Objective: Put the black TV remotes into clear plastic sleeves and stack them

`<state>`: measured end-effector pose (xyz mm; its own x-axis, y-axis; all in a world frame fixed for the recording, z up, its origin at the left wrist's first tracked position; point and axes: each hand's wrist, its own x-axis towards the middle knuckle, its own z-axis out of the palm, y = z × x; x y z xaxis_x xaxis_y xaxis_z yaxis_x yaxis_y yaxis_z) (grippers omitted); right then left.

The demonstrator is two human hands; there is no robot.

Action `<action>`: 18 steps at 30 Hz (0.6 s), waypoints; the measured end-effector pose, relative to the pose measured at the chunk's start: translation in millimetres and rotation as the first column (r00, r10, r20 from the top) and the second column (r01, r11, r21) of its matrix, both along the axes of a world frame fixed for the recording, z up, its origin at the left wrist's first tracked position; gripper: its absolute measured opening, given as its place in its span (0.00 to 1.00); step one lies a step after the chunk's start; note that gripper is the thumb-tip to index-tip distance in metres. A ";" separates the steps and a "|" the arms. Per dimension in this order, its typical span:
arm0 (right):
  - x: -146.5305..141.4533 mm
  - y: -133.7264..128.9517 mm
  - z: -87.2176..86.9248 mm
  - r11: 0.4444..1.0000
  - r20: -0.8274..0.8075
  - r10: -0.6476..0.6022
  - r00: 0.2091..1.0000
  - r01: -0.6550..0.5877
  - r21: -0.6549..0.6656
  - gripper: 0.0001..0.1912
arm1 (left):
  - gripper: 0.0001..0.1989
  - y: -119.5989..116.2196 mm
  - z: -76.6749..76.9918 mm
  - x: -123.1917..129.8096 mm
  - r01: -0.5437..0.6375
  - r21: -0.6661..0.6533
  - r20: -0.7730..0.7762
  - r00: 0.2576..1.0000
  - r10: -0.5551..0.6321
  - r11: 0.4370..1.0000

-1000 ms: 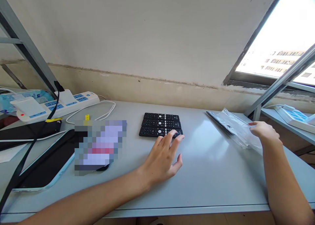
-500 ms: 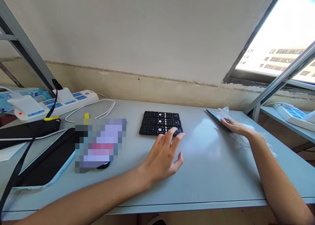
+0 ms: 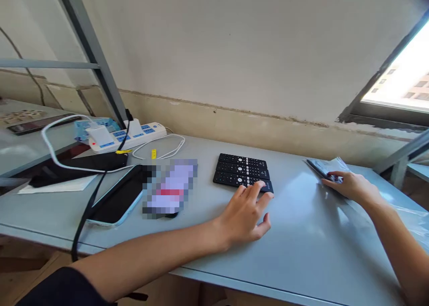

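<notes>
Three black remote controls [image 3: 241, 169] lie side by side in a neat row on the grey desk, buttons facing up. My left hand [image 3: 250, 212] rests at the near edge of this row, fingers spread and fingertips touching the nearest remote without grasping it. Over on the right, my right hand [image 3: 357, 187] has its thumb and fingers bent round a dark remote control [image 3: 336, 178] on a small pile in clear plastic wrapping [image 3: 335, 164]. The fingers partly cover that remote.
Left on the desk [image 3: 301, 257] are a phone with a blurred screen [image 3: 172, 185], a black-screened device with a light blue edge [image 3: 117, 196], a white power strip [image 3: 134, 136] and a white cable [image 3: 174, 145]. Loose clear plastic [image 3: 407, 221] lies by my right forearm. A wall stands behind.
The view has turned left, so the desk things appear further right. My right hand has gone from lying flat on the pile to bending its fingers round a remote. My left hand stays by the row.
</notes>
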<state>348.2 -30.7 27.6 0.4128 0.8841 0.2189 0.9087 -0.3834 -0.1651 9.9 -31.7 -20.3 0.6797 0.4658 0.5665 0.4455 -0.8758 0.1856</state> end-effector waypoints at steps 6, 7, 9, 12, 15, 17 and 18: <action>-35.8 9.3 2.6 1.000 -0.023 -0.016 1.000 0.016 -0.018 0.16 | 0.16 1.4 -0.1 1.3 0.024 0.017 -0.029 0.999 -0.024 1.000; -43.1 10.6 2.0 1.000 -0.041 -0.011 0.999 0.011 -0.013 0.18 | 0.15 1.7 0.0 1.4 0.028 0.024 -0.035 0.999 -0.027 0.999; -55.4 12.6 0.2 1.000 -0.064 -0.011 0.998 0.011 -0.001 0.20 | 0.15 2.4 0.2 1.3 0.032 0.046 -0.042 0.999 -0.030 0.998; -64.7 13.4 -2.7 0.995 -0.103 0.044 0.994 -0.035 0.088 0.18 | 0.14 4.4 1.8 0.0 0.029 0.109 -0.051 0.998 -0.023 0.994; -69.2 11.2 -3.7 0.930 -0.115 0.206 0.972 -0.158 0.331 0.14 | 0.15 8.4 5.1 -3.6 -0.002 0.244 -0.044 0.999 0.013 0.970; -78.2 7.4 -2.6 0.826 -0.072 0.379 0.923 -0.302 0.475 0.13 | 0.17 11.6 7.6 -6.7 -0.032 0.374 -0.036 0.998 0.049 0.927; -85.8 4.6 -1.8 0.763 -0.041 0.484 0.874 -0.398 0.510 0.12 | 0.19 13.0 8.6 -8.1 -0.050 0.433 -0.035 0.997 0.072 0.900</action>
